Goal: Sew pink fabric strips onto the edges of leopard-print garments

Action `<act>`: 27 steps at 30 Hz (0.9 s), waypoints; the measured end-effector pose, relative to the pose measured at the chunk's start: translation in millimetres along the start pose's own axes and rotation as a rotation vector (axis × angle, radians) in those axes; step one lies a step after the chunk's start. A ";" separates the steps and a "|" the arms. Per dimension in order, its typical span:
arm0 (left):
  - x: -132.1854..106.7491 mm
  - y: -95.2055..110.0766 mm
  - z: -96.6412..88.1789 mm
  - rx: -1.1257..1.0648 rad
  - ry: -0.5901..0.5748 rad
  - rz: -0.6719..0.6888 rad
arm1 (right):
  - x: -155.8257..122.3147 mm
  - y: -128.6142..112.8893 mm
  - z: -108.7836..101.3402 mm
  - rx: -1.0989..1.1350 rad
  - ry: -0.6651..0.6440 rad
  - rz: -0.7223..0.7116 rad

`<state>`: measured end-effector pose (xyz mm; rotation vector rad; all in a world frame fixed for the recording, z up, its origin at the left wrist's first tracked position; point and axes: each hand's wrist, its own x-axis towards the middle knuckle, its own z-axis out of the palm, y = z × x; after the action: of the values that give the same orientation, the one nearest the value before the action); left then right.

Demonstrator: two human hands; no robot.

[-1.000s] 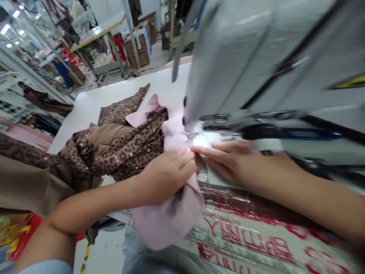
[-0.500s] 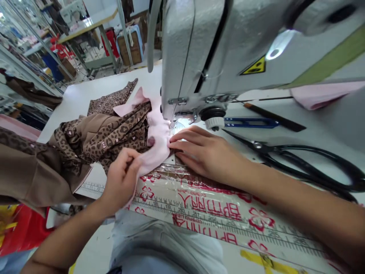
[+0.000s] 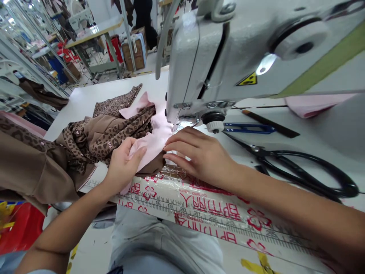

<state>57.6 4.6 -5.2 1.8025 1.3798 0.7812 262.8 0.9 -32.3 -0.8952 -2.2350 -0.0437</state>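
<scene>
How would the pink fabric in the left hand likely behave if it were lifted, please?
The pink fabric would probably flop, since it bends where the left hand pinches it. It is likely light, as it looks thin. It might tug at its far end, which reaches in beside the sewing machine's head.

pale pink fabric (image 3: 154, 144), softly rumpled

Pink fabric (image 3: 154, 145), leopard-print cloth (image 3: 125, 131), seemingly brown

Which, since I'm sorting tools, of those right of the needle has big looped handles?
The black scissors; the blue snips and dark orange-ended tool show no such loops.
</scene>
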 end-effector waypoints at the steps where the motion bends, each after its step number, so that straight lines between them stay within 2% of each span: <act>1: 0.8 0.5 -0.4 -0.010 0.013 0.015 | 3.0 -1.3 0.8 -0.024 0.015 -0.023; 6: 7.5 3.9 -2.6 -0.227 -0.037 -0.054 | 14.9 -4.0 7.0 -0.152 0.012 -0.117; 8: 9.9 6.7 -5.5 -0.301 -0.117 -0.087 | 16.7 -4.0 5.9 -0.183 0.012 -0.157; 10: 12.0 10.1 -8.9 -0.245 -0.240 -0.048 | 15.2 -4.1 1.5 -0.203 -0.005 -0.207; 12: 14.5 11.7 -10.4 -0.058 -0.303 0.095 | 8.9 -4.5 -4.3 -0.204 -0.028 -0.255; 15: 23.4 4.6 -7.5 0.277 -0.296 0.517 | -7.5 -5.2 -9.5 -0.176 -0.056 -0.305; 17: 34.8 -8.2 -6.8 0.507 -0.367 0.775 | -18.8 -5.8 -8.8 -0.140 -0.069 -0.326; 18: 42.3 -16.2 -8.6 0.634 -0.404 0.846 | -23.2 -6.3 -7.5 -0.123 -0.074 -0.334; 19: 50.5 -24.2 -12.5 0.764 -0.414 0.871 | -26.3 -6.9 -5.9 -0.109 -0.067 -0.337; 21: 67.5 -36.1 -24.5 1.004 -0.332 0.854 | -28.7 -8.8 -2.9 -0.102 -0.052 -0.335; 23: 80.3 -36.1 -35.8 1.153 -0.252 0.848 | -27.1 -10.5 -1.6 -0.121 -0.044 -0.313; 25: 83.9 -23.5 -37.8 1.154 -0.197 0.900 | -24.5 -11.2 -1.8 -0.140 -0.051 -0.295; 27: 78.6 -5.7 -27.6 1.036 -0.212 1.051 | -23.6 -10.9 -2.0 -0.149 -0.052 -0.293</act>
<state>51.2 86.8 8.3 3.3967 0.5853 0.2664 269.1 -21.8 -43.4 -0.6443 -2.4206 -0.3296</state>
